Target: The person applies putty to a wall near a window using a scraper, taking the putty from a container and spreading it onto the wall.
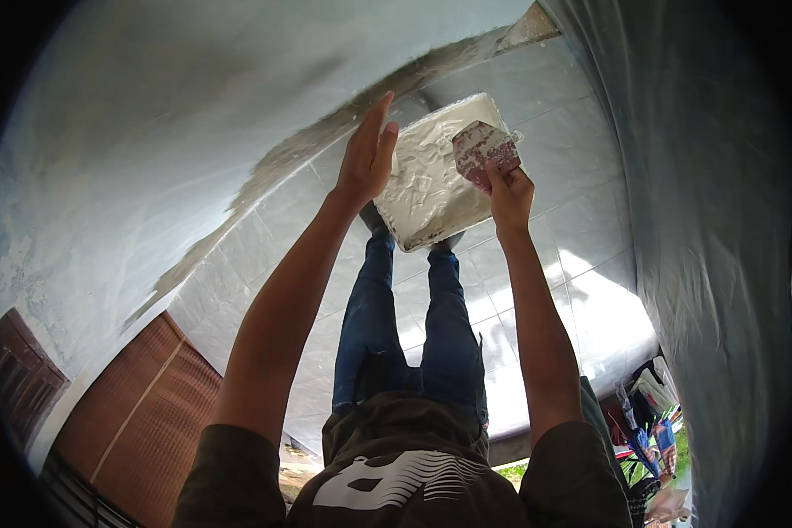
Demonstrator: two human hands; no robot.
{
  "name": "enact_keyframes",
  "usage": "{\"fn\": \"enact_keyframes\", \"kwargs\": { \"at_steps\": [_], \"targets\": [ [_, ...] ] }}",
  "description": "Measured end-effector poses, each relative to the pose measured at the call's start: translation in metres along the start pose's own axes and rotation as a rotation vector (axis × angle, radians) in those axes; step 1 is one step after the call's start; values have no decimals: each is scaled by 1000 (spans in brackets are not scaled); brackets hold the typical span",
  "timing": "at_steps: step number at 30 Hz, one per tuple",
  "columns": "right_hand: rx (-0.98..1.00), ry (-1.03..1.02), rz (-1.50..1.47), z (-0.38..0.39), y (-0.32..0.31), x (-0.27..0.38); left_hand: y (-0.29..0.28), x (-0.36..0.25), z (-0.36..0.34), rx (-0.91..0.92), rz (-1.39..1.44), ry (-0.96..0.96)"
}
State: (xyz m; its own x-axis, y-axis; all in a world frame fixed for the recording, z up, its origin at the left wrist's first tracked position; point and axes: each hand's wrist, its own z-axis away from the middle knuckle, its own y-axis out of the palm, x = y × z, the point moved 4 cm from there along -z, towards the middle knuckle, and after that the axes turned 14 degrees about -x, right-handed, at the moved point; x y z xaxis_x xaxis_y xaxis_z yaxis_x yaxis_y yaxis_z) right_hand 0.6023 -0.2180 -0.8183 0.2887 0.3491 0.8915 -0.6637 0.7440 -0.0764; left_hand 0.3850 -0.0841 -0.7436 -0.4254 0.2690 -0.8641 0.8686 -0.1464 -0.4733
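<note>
Upper centre: right hand (512, 201) pinches a reddish scraper (482, 150), best skimmed flat across white paste (424, 167); left hand (367, 160) unclenched and straight.

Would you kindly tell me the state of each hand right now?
Left hand: open, fingers extended by the left edge of the paste-coated tray; contact cannot be told.
Right hand: closed, holding the paste-smeared reddish-brown scraper.

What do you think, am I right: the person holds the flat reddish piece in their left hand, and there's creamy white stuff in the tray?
Not quite: the head view shows the flat reddish piece in the right hand. The left hand is near the tray's left edge. The creamy white stuff is in the tray, as you said.
</note>
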Motion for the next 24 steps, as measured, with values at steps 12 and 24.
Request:
{"fn": "enact_keyframes", "kwargs": {
  "at_steps": [12,24],
  "targets": [
    [-15,104,58,-61,53,-116,44,104,24,50,-42,-169],
    [-60,83,133,-49,83,-146,61,144,37,95,23,-299]
  ]
}}
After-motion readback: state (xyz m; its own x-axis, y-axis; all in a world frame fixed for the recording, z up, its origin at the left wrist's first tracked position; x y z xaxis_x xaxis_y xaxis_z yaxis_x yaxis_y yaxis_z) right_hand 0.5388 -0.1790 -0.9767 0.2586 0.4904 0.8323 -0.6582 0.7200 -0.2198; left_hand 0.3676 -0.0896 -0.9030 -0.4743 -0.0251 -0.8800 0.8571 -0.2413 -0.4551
